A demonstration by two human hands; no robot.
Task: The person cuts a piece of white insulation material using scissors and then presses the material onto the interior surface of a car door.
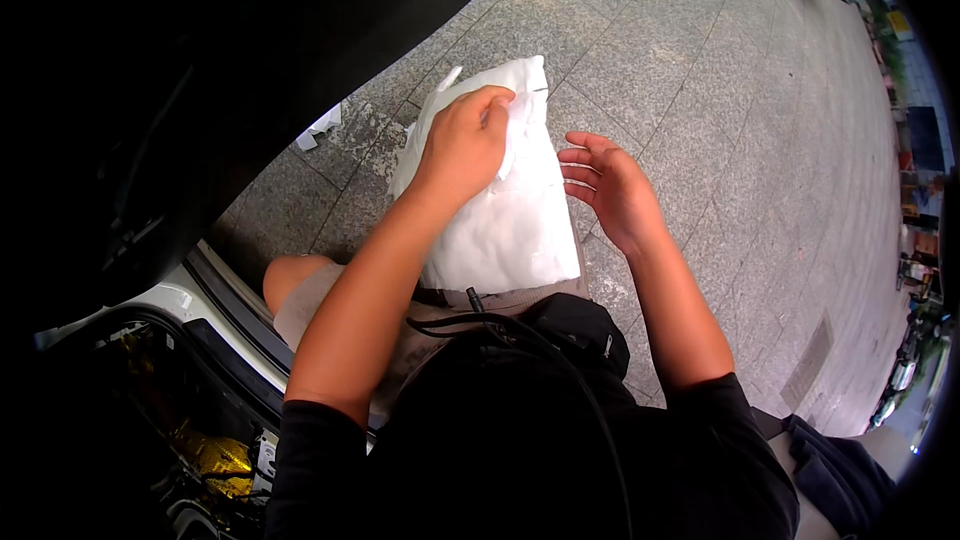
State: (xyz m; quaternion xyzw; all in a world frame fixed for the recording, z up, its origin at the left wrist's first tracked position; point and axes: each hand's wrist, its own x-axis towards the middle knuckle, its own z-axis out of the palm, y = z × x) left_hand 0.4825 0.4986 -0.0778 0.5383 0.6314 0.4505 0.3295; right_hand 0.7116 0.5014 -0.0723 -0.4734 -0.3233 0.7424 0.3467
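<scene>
A soft white pad (505,235), like a folded sheet of wadding, lies across my lap, with a ragged left edge and a small strip sticking out at its far left corner. My left hand (468,140) is on its upper part, fingers curled in a pinch around a thin white piece (508,152) of similar material. Whether that piece is loose or part of the pad, I cannot tell. Just off the pad's right edge, my right hand (612,185) hovers with its fingers apart and nothing in it.
A large dark panel (330,30) overhangs the upper left. At lower left is an open vehicle body with a pale sill (185,295) and gold foil (222,462). White scraps (320,127) lie on the stone paving (690,100). A black cable (530,332) and pouch (580,328) are at my waist.
</scene>
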